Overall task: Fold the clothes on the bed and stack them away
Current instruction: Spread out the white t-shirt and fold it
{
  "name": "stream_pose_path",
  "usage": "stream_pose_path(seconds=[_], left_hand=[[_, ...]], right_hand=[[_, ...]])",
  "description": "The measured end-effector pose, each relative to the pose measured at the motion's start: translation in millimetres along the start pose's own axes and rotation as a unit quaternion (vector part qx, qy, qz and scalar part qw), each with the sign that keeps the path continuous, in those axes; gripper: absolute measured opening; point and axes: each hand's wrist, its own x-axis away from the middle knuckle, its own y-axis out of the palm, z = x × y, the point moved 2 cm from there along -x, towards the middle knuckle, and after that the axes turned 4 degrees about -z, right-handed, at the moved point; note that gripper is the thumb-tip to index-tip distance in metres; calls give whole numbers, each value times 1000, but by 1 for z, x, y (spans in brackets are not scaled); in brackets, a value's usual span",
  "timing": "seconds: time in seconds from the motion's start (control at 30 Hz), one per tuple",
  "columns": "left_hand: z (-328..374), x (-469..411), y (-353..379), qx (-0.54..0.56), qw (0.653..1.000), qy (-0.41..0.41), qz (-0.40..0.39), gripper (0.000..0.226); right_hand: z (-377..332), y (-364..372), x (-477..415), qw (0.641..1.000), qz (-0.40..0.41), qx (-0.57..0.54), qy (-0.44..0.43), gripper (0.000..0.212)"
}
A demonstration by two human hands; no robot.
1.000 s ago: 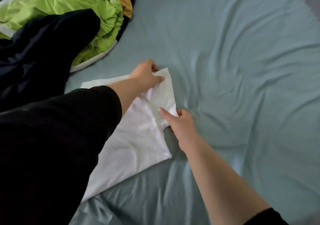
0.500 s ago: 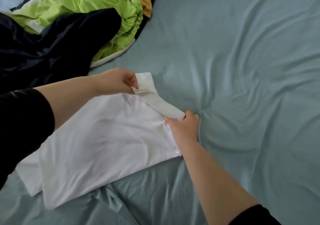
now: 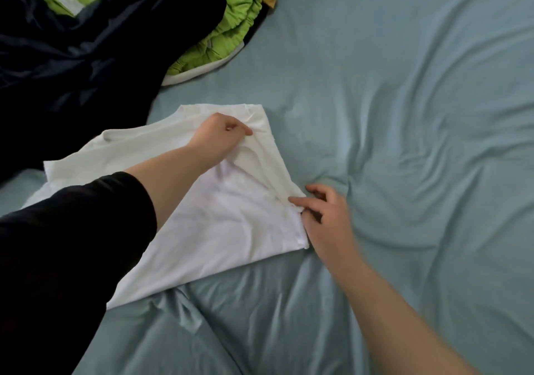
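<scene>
— What are the fingers [image 3: 244,131] doing?
— The left hand [image 3: 221,139] pinches a flap of the white shirt [image 3: 231,230]. The right hand [image 3: 326,221] lies loose, its index touching the shirt's 3 o'clock edge.
— Progress?
— Early, I'd judge. The shirt sits mid-bed [image 3: 404,143], part-folded, long axis roughly 8 to 2 o'clock. The pile [image 3: 86,45] at 11 o'clock waits unfolded.

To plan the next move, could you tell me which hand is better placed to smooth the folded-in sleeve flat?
Probably the right hand: its fingers lie loose at the sleeve corner of the white T-shirt, while the left hand pinches the sleeve fold.
</scene>
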Motion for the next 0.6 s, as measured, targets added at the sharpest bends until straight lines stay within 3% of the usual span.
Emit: stream_pose_path(seconds=[0.07,0.1,0.2,0.27,0.33,0.4,0.47,0.6], left_hand=[[2,1,-5,-3,1000,-15,1,24],[3,2,-7,-60,998,-4,19,25],[9,21,1,-271,949,118,106,38],[6,38,27,-323,924,193,67,48],[-15,44,50,-373,914,162,5,56],[-46,37,51,-358,931,61,-34,62],[-68,26,45,-347,936,29,-56,69],[-79,15,44,-362,928,40,-82,74]], right_hand=[[6,-4,12,998,-4,65,-24,39],[7,-8,16,996,13,80,-32,39],[-5,-12,15,985,86,121,-83,32],[-19,1,3,972,56,185,-132,38],[-27,24,-7,949,-66,269,-150,57],[-17,43,-13,912,-160,355,-131,75],[4,49,-8,884,-188,411,-119,82],[15,40,12,872,-186,437,-115,84]])
